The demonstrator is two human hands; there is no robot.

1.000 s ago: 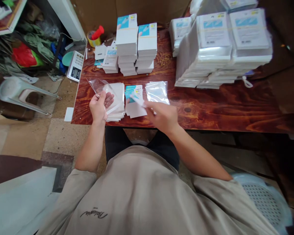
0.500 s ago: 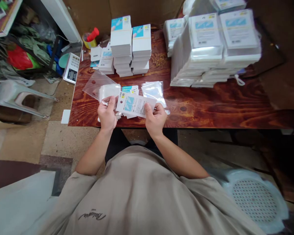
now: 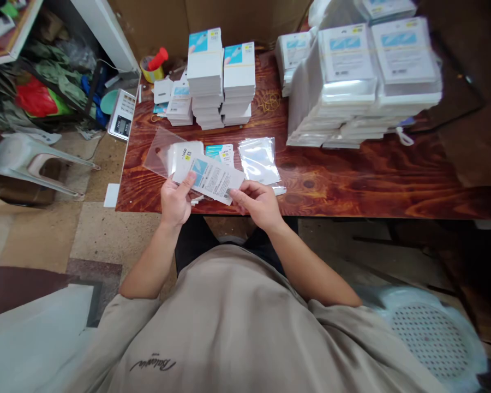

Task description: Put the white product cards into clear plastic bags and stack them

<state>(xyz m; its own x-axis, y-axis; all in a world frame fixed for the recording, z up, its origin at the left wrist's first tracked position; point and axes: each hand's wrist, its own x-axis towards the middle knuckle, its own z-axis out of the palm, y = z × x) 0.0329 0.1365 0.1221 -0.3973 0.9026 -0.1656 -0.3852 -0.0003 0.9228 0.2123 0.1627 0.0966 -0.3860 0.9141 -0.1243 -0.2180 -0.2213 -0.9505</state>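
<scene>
Single view, from my head: camera faces forward and steeply down, close over my chest and forearms, onto the near edge of the counter (image 3: 352, 185); floor at left.

The printed card (image 3: 210, 179) now sits partly inside the clear sleeve (image 3: 163, 152), its left end pushed further in than half a second ago. The right hand (image 3: 253, 203) has shifted to the card's right corner, and the left hand (image 3: 175, 199) now lays its thumb across the card.
</scene>
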